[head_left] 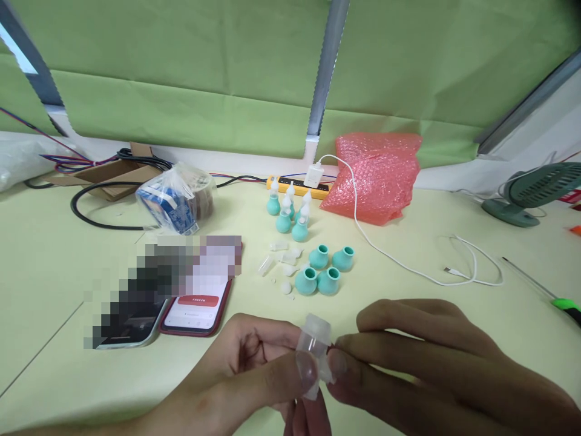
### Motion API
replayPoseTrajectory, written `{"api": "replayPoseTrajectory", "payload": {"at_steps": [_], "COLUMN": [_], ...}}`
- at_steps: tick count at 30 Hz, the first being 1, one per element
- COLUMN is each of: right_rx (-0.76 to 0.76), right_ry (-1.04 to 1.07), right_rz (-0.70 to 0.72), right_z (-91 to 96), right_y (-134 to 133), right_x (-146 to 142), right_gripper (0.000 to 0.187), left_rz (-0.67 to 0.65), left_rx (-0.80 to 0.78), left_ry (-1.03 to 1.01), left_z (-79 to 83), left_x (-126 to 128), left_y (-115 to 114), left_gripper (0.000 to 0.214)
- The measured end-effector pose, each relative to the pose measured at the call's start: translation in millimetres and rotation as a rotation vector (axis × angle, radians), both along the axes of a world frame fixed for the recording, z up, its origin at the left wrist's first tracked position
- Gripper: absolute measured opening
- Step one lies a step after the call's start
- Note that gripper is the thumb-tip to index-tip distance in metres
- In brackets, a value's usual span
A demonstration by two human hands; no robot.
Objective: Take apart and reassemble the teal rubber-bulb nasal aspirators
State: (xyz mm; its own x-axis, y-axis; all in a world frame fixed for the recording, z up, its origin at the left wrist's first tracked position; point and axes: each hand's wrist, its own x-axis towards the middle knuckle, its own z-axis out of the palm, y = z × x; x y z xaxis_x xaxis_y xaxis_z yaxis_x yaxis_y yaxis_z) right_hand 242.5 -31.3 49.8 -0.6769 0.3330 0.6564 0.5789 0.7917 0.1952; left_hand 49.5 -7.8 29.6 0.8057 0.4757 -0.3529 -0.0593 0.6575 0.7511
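My left hand (245, 369) and my right hand (422, 363) meet near the bottom middle, both pinching a small clear plastic piece (314, 351) between thumbs and fingertips. Beyond them on the pale table lie several teal rubber bulbs (324, 269) with open necks. Loose clear plastic caps and tips (281, 263) are scattered just left of the bulbs. Farther back stand several assembled teal bulbs with white nozzles (288, 212).
Two phones (181, 297) lie at left. A clear bag holding a blue-white box (175, 200) sits behind them. A pink bubble-wrap bag (379, 175), yellow power strip (295, 183), white cable (454, 266), green fan (535, 194), a green-handled screwdriver (560, 303) and a cardboard box (109, 175) are around.
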Motion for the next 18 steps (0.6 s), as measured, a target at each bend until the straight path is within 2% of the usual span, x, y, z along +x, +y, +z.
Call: {"api": "replayPoseTrajectory", "payload": {"at_steps": [5,10,14,18], "right_rx": [-0.095,0.045,0.091,0.129], "right_ry": [-0.015,-0.011,-0.064,-0.071], "right_rz": [0.008,0.049,0.061,0.096], "right_z": [-2.6,-9.1,-15.4,-17.0], "right_y": [0,1,1,0], "right_x": [2,0,1,2], "right_gripper": [0.027,0.035,0.03,0.035], "left_rz": [0.012,0.032,0.074,0.12], "left_rx": [-0.008,-0.035,-0.075,-0.087], "left_ry": [-0.008,-0.032,0.039,0.103], "left_z": [-1.2,-2.1,1.7,6.0], "left_x": [0,-1,-1,-1], "left_y": [0,0,-1,-5], "left_gripper": [0.023,0.02,0.021,0.023]}}
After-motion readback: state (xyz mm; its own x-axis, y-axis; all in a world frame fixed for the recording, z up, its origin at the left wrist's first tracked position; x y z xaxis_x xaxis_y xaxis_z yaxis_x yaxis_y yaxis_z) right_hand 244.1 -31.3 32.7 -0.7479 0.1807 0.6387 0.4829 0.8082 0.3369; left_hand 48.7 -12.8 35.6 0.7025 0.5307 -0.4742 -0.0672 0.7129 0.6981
